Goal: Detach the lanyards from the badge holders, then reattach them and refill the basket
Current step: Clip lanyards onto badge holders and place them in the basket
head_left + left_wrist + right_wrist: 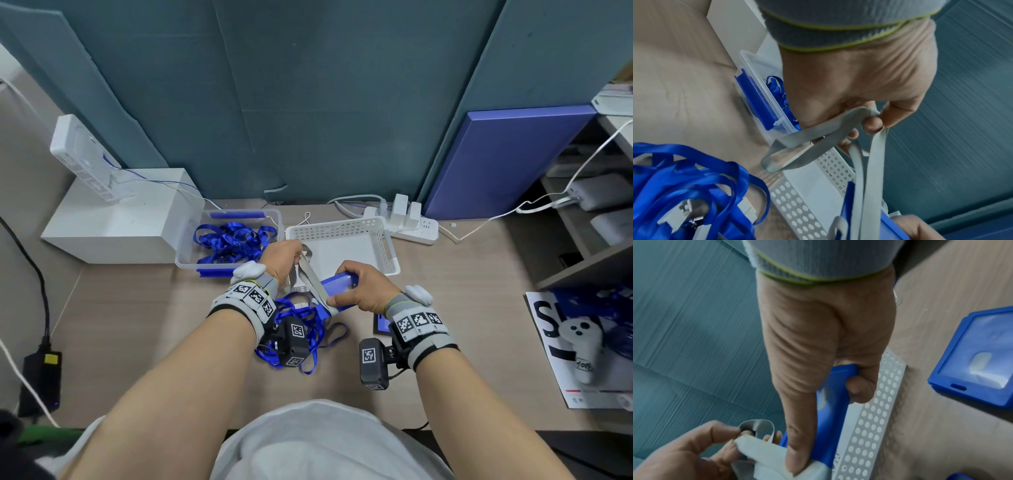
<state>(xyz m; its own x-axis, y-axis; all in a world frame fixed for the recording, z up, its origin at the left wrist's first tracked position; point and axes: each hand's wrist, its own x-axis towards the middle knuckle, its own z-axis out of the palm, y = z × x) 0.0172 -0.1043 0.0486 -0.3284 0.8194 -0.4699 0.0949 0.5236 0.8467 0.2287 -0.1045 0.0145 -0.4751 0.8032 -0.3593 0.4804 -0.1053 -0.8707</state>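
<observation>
My right hand [356, 289] grips a blue badge holder [337, 286] just above the near rim of the white perforated basket [342, 228]. Its thumb [797, 457] presses the end of a grey lanyard [774, 456] against the holder [833, 410]. My left hand [286, 255] pinches the same grey lanyard [818, 134] higher up, its fingertips [872, 124] curled round a fold in the strap. The lanyard [308, 274] runs taut between both hands. A pile of blue lanyards [301, 329] lies on the table under my left wrist.
A clear box [191, 253] of blue lanyards stands left of the basket. A spare blue badge holder [978, 356] lies on the table at the right. A white box [113, 226], a power strip [411, 226] and a magazine with a controller [579, 346] ring the work area.
</observation>
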